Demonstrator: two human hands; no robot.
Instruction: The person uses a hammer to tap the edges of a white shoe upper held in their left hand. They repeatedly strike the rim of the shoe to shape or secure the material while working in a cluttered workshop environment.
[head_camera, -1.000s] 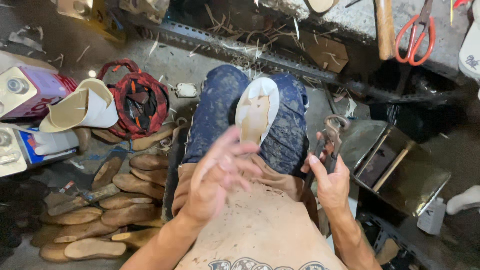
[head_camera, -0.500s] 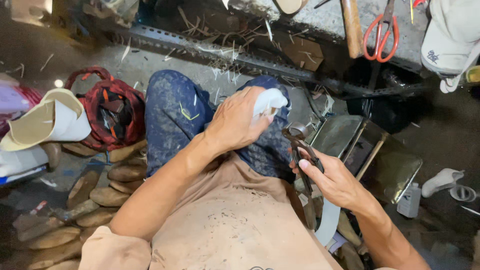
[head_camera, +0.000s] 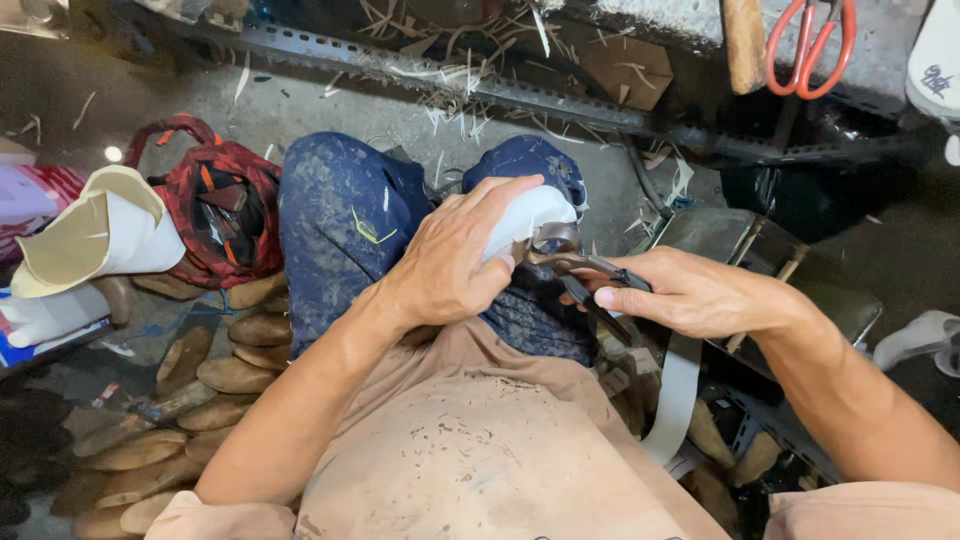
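Gripping white shoe, pincers, red bag

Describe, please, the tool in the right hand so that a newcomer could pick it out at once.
Start at the blue-trousered lap, where the left hand covers a white shoe piece. Just to its right, the right hand grips metal pincers, their rounded head against that piece. Unlike the red-handled scissors on the bench above, these have dark handles.

Left hand, right hand, seemingly clenched.
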